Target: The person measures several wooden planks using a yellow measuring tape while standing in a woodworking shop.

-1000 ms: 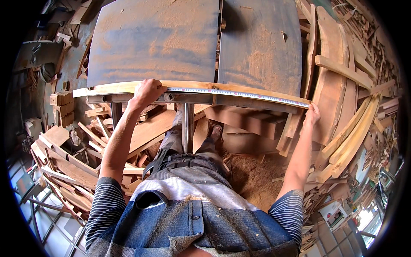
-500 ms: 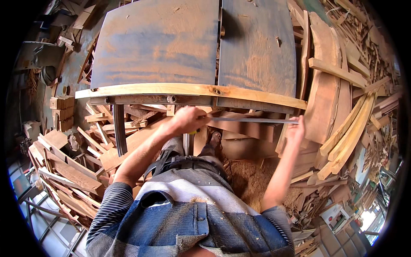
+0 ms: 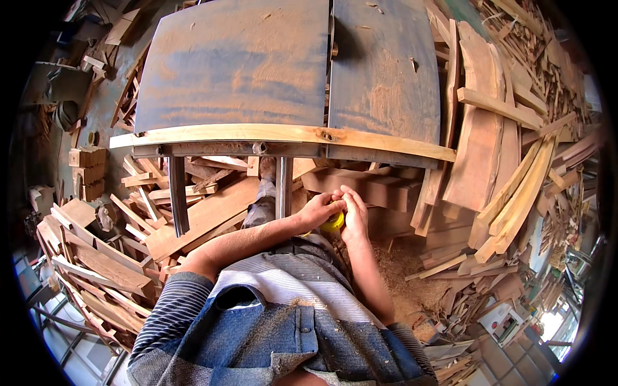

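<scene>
My left hand (image 3: 317,212) and my right hand (image 3: 355,217) meet in front of my waist, around a small yellow tape measure (image 3: 333,222). The left fingers are curled over its top, and the right hand is closed against its other side. Most of the case is hidden by the hands, and no stretched blade shows. Beyond them, a long pale wood strip (image 3: 251,134) with knots lies along the near edge of a dusty metal machine table (image 3: 232,71). Both hands are apart from the strip.
Metal legs (image 3: 177,196) stand under the table. Offcuts and boards (image 3: 103,251) are heaped at the left. Wide planks (image 3: 473,148) and pale strips (image 3: 518,199) lean at the right. Thick brown timber (image 3: 367,186) lies below the table, with sawdust (image 3: 402,283) on the floor.
The tape blade that stretched between my hands is no longer visible. My right hand has come in leftward to my left hand, which has moved a little right and nearer my body.
</scene>
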`<action>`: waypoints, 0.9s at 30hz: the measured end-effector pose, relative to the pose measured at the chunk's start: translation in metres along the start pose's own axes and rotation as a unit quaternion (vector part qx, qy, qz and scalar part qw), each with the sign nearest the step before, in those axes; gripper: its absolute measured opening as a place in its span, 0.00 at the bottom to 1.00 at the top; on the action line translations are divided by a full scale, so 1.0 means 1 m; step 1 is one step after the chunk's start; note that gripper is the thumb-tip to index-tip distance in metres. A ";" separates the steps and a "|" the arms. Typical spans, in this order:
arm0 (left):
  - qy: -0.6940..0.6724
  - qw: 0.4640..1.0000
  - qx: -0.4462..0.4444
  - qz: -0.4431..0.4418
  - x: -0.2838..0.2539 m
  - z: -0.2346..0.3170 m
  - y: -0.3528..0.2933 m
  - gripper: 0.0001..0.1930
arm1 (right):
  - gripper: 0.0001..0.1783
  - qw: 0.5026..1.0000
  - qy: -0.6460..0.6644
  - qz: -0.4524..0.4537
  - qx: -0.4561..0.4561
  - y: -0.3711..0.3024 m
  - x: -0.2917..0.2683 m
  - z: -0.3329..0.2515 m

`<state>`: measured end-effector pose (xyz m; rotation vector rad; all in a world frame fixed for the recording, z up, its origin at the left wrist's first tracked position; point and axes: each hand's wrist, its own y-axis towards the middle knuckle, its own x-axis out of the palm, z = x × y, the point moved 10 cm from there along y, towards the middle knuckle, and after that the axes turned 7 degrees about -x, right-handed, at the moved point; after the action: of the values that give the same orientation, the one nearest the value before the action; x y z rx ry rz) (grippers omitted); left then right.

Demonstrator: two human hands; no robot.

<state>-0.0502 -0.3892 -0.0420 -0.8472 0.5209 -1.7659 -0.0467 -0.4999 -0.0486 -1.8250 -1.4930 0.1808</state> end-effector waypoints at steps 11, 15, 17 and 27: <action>0.393 0.878 0.233 0.140 -0.005 0.073 -0.009 0.21 | 0.19 0.994 0.041 0.095 0.043 0.003 -0.010 0.010; 0.620 0.698 0.249 0.257 -0.084 0.129 -0.012 0.28 | 0.18 0.981 -0.144 0.103 -0.075 0.055 -0.042 -0.057; 0.656 0.630 0.286 0.302 -0.138 0.135 -0.006 0.31 | 0.25 0.919 -0.352 0.070 -0.160 0.078 -0.032 -0.116; 0.649 0.657 0.287 0.257 -0.209 0.139 -0.006 0.30 | 0.33 0.438 -0.843 -0.037 -0.310 0.141 0.018 -0.197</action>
<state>0.0902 -0.1844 -0.0088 1.0998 0.8852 -1.5556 0.1757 -0.5789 0.0084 -1.7886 -3.1974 2.2450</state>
